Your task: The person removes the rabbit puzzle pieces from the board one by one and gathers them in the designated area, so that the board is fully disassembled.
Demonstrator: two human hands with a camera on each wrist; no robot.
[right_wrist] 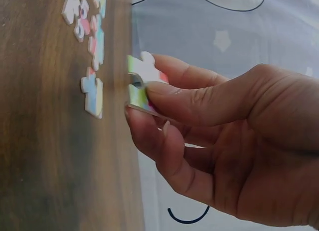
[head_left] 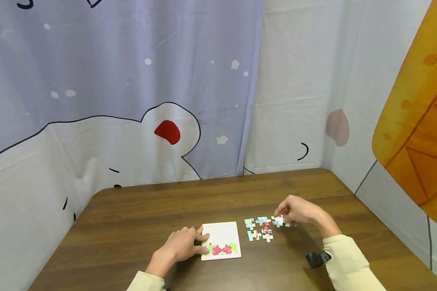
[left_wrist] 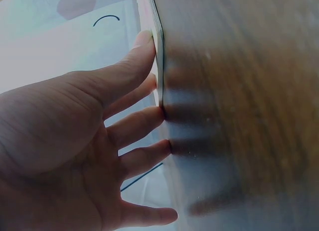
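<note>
At the left edge of a square white puzzle board [head_left: 221, 234], my left hand [head_left: 182, 244] rests with its thumb and index finger touching the board. In the left wrist view the fingers spread almost straight, their tips down by the board's edge and the tabletop. A strip of pink flowers on green lies along the board's near side. My right hand [head_left: 301, 210] pinches a puzzle piece [right_wrist: 144, 70], white with green and red, between thumb and fingers. Several loose puzzle pieces [head_left: 254, 235] lie right of the board, just left of this hand.
The brown wooden table [head_left: 138, 218] has its far edge against a printed curtain [head_left: 211, 81]. Another curtain wall [head_left: 349, 101] closes off the right side. A black device [head_left: 316, 259] is strapped at my right wrist.
</note>
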